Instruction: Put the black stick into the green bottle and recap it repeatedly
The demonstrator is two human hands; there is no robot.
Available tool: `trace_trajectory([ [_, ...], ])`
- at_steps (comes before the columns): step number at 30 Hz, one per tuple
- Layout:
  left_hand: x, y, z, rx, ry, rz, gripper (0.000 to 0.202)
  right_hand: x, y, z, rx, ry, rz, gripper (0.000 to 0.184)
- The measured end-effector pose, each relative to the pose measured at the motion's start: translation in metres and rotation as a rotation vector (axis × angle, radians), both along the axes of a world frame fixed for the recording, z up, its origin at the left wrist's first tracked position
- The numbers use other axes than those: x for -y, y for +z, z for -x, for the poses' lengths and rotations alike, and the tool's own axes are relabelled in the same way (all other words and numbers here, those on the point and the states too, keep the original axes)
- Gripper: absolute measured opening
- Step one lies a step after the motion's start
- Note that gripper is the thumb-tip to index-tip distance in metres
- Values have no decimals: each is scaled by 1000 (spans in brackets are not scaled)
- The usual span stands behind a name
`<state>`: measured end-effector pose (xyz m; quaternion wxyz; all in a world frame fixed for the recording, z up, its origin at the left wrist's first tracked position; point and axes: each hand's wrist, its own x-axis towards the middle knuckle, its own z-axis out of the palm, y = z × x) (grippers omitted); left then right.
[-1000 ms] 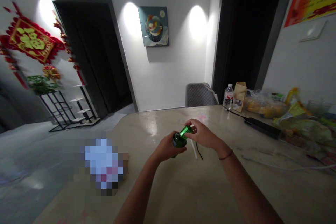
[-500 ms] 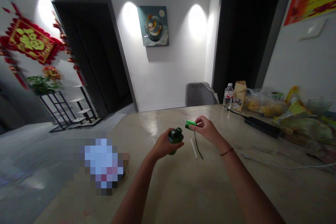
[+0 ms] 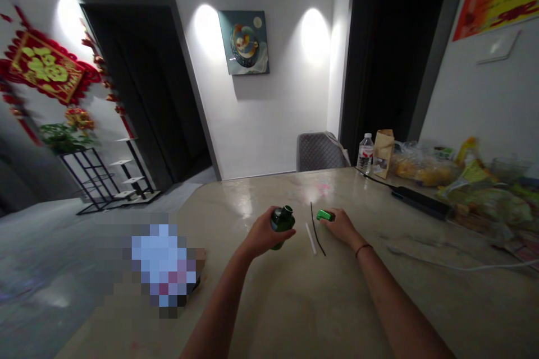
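My left hand (image 3: 261,234) is wrapped round a small dark green bottle (image 3: 281,222), held upright above the beige table (image 3: 295,303) with its open neck showing. My right hand (image 3: 342,225) rests low on the table, its fingers pinched on a shiny green cap (image 3: 325,215) that sits on or just above the surface. Between the two hands lie a thin white stick (image 3: 310,238) and a thin black stick (image 3: 316,230) with its upper end rising towards the cap.
At the far right of the table stand a water bottle (image 3: 365,153), a brown paper bag (image 3: 383,152), a black flat device (image 3: 419,203), plastic food bags (image 3: 471,182) and a white cable (image 3: 458,265). A grey chair (image 3: 318,151) is at the far edge. A blurred patch (image 3: 162,263) lies left.
My right hand has pulled the green cap off the bottle, carried it to the right and lowered it to the table. My left hand has kept the bottle almost still.
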<state>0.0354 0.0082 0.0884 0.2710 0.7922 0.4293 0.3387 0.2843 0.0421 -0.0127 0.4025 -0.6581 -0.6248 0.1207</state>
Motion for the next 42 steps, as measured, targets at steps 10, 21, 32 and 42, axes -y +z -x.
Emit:
trace_trajectory([
  [10, -1, 0, 1, -20, 0, -8, 51, 9, 5, -1, 31, -9, 16, 26],
  [21, -2, -1, 1, -34, 13, 0, 52, 3, -5, 0, -29, -123, -54, 47],
  [32, 1, 1, 0, -16, 23, 22, 51, 17, 15, -2, 336, -356, 201, 46],
  [42, -3, 2, -8, 122, 171, 2, 54, 27, 73, 51, -358, 619, 205, 57],
])
